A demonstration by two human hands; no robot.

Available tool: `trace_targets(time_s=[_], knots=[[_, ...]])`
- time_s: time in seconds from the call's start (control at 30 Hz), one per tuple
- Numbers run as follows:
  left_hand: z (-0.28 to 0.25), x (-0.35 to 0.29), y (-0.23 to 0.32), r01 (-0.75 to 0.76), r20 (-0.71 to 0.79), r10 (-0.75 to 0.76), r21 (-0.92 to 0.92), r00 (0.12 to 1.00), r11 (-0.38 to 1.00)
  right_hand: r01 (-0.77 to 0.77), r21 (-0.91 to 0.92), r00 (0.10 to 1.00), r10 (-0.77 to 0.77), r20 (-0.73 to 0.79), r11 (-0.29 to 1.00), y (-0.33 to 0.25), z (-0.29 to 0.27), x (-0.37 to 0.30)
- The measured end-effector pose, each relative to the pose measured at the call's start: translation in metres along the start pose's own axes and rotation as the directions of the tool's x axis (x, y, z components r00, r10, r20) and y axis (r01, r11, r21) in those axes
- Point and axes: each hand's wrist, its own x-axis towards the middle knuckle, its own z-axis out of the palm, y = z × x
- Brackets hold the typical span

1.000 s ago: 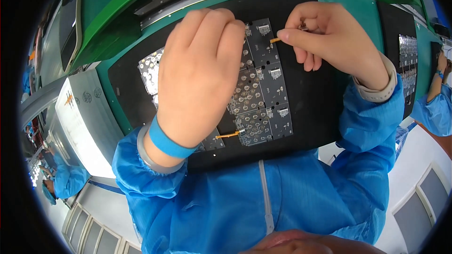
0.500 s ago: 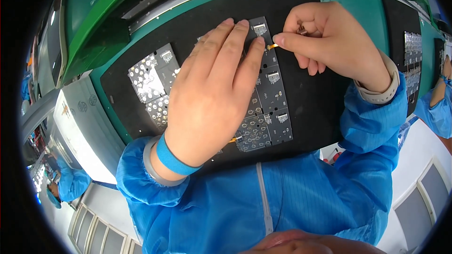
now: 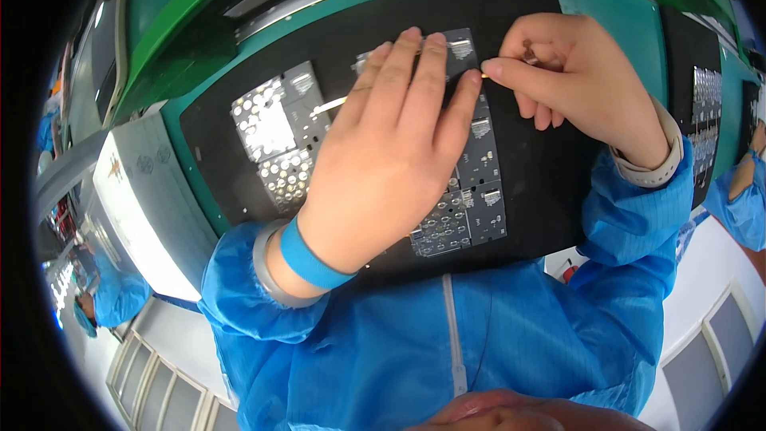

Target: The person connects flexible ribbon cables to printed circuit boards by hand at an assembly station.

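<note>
My left hand [image 3: 395, 124] lies flat with its fingers stretched out over a dark circuit board panel [image 3: 483, 164], hiding much of it. Its thumb tip reaches the panel's right edge. Right beside that tip, my right hand [image 3: 558, 72] pinches a small yellow-orange strip [image 3: 485, 75], perhaps a flex cable, between thumb and forefinger. Small brown pieces [image 3: 530, 54] show among its curled fingers; their kind is unclear. Left of my left hand sits a second panel [image 3: 299, 104] with shiny round pads. A pale thin strip [image 3: 329, 105] sticks out from beneath my left hand.
Both panels rest on a black mat [image 3: 535, 191] over a green bench top [image 3: 622, 40]. A white box [image 3: 148, 191] stands at the left, below a green curved frame [image 3: 183, 40]. Further boards [image 3: 704, 120] lie on another mat at right. Co-workers in blue are at both sides.
The whole view has shifted slightly, with mat and boards further right. My right fingertips are closer to my left thumb, and less of the yellow strip shows. The pale strip has come into sight.
</note>
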Motion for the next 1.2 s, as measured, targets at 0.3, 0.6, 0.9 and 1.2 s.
trace_targets(time_s=[0.3, 0.6, 0.9, 1.2], knots=[[-0.012, -0.029, -0.014, -0.028, -0.279, -0.010, -0.132, 0.960, 0.991, -0.066, 0.201, 0.995, 0.051, 0.083, 0.977, 0.008, 0.001, -0.007], [-0.096, -0.161, -0.107, 0.569, -0.335, -0.489, 0.208, 0.805, 0.795, -0.005, 0.206, 0.993, 0.030, -0.117, 0.979, 0.029, -0.015, -0.039], [-0.129, -0.257, -0.228, 0.710, -0.367, -0.613, 0.266, 0.700, 0.651, 0.026, 0.130, 0.968, 0.007, -0.252, 0.991, 0.026, -0.001, -0.053], [-0.120, -0.289, -0.188, 0.657, -0.231, -0.629, 0.066, 0.742, 0.751, 0.020, 0.152, 0.946, 0.031, -0.322, 0.988, 0.036, 0.002, -0.054]])
